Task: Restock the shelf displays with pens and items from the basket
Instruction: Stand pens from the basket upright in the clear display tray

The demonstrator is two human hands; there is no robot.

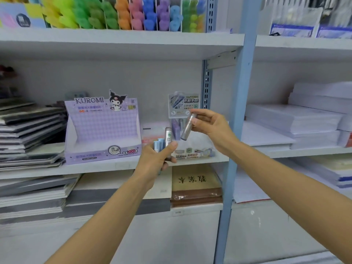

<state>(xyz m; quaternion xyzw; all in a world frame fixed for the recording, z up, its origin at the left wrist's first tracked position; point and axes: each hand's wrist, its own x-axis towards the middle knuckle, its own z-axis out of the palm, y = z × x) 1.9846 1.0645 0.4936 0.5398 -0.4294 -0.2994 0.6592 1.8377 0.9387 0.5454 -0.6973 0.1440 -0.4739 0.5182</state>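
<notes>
White shop shelving fills the view, and on its middle shelf [114, 166] a purple Kuromi display box [102, 130] stands beside a smaller clear lead-refill display [192, 149]. The likeliest slip lies with the left hand [156, 161], clenched round a loose bundle of light blue tubes [159, 144] and one grey refill tube [168, 136], any of which could slide free. The right hand [211, 128] pinches a single silvery refill tube [187, 127], tilted, just before the clear display, which a careless push might topple.
</notes>
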